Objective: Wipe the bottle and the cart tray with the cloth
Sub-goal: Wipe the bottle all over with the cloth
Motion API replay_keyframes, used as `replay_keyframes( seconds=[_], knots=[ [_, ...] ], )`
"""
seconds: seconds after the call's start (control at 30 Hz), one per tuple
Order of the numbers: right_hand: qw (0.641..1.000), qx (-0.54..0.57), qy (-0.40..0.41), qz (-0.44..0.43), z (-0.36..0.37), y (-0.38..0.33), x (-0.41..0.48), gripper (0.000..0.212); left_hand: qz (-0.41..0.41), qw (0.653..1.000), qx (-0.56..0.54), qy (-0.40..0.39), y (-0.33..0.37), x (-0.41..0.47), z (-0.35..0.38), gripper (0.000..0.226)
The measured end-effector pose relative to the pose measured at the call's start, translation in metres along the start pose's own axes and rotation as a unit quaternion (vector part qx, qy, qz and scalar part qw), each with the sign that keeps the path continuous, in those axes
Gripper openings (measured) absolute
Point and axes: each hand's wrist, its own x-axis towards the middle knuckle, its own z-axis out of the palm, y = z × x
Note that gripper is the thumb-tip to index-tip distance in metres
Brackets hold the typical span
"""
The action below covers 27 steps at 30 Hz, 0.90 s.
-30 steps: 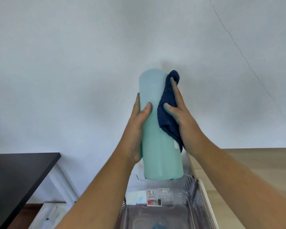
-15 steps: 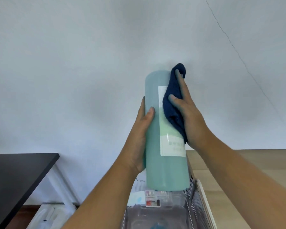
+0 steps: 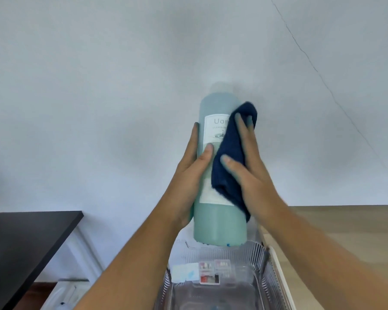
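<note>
A tall teal bottle (image 3: 217, 222) with a white label is held upright in the air above the clear ribbed cart tray (image 3: 259, 253). My left hand (image 3: 192, 175) grips the bottle's left side, thumb across the front. My right hand (image 3: 249, 166) presses a dark blue cloth (image 3: 229, 157) flat against the bottle's right front, fingers straight, thumb over the cloth. The cloth covers part of the label. The bottle's top is blurred against the wall.
A black table (image 3: 20, 245) stands at the lower left. A light wooden surface (image 3: 336, 222) runs along the right behind the tray. Small clear boxes with red and blue marks (image 3: 208, 272) lie in the tray. A white wall fills the background.
The bottle has turned so its label faces me more. My right hand and the cloth have slid down its right side. The whole bottle sits slightly lower and nearer the tray.
</note>
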Motion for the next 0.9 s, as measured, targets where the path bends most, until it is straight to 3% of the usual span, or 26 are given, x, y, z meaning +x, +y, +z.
replay_keyframes(
  seconds=[0.07,0.27,0.47,0.57,0.63,0.73,0.9],
  knots=[
    [1.000,-0.005,0.003,-0.004,-0.005,-0.006,0.020,0.066,-0.016,0.998,-0.052,-0.020,0.000,0.000,0.003,0.069],
    [1.000,0.017,-0.016,0.019,0.000,-0.010,0.035,0.067,-0.010,0.992,-0.124,-0.005,0.001,0.001,0.002,0.060],
    [0.979,0.188,-0.057,0.050,0.008,0.005,-0.011,0.064,0.025,0.987,-0.160,-0.001,0.000,-0.002,-0.003,0.045],
    [0.987,0.147,-0.031,0.051,0.009,0.009,-0.024,0.068,0.017,0.995,-0.095,0.040,-0.003,-0.002,-0.006,0.050],
    [0.998,0.048,-0.026,0.028,0.007,0.005,-0.020,0.069,0.014,0.998,-0.045,0.046,-0.003,0.000,-0.009,0.047],
    [0.997,-0.062,-0.052,-0.012,0.003,-0.006,-0.001,0.071,-0.015,0.997,-0.077,0.014,-0.001,-0.003,-0.004,0.050],
    [0.999,0.041,-0.022,0.023,-0.009,-0.014,0.029,0.067,-0.011,0.990,-0.135,-0.027,-0.006,-0.013,0.011,0.056]
  ],
)
